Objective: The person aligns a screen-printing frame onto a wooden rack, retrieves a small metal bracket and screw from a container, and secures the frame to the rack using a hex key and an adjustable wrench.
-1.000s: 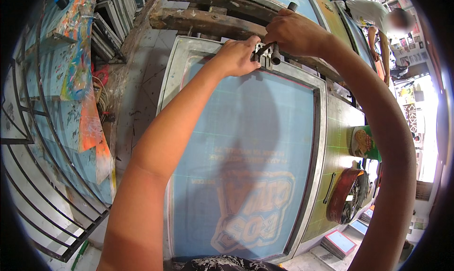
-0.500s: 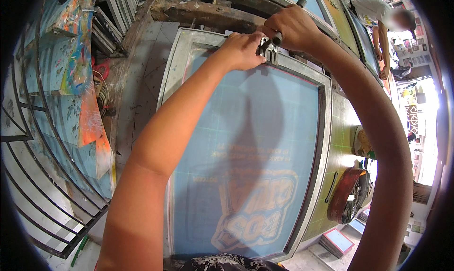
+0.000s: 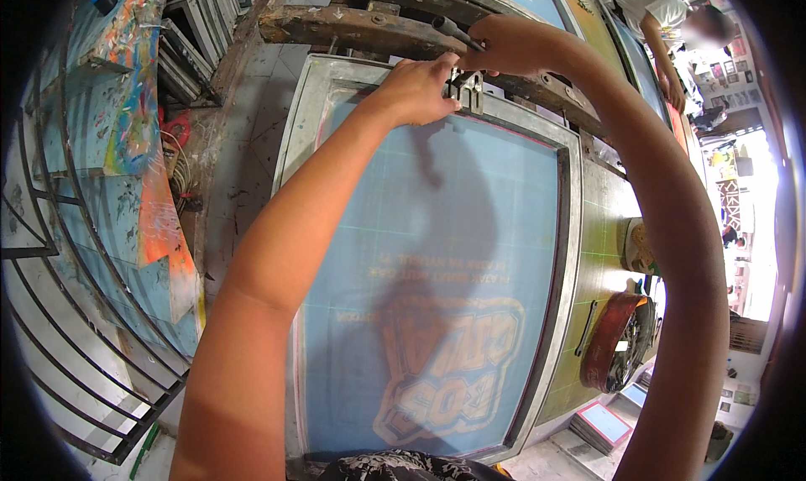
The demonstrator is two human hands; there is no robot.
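Note:
A silkscreen frame [image 3: 574,229] with pale blue mesh lies in front of me, a faint lettered design near its lower end. At its far edge sits a small metal clamp [image 3: 467,93]. My left hand [image 3: 413,93] is closed at the clamp's left side, thumb and fingers against it. Just above the clamp, my right hand [image 3: 512,46] grips a dark socket wrench [image 3: 450,29], whose thick end sticks out to the left. My fingers hide the wrench's other end, so I cannot see whether it touches the clamp.
A worn beam [image 3: 353,28] runs beyond the frame. On the green table [image 3: 579,313] at right are a spanner [image 3: 587,328], a red round container [image 3: 617,342] and a tin [image 3: 641,246]. Black railings [image 3: 92,313] and paint-stained boards stand left. Another person [image 3: 663,28] is far right.
The socket wrench has swung round, its outer end going from upper right to upper left. My right hand has turned with it. My left hand stays at the clamp.

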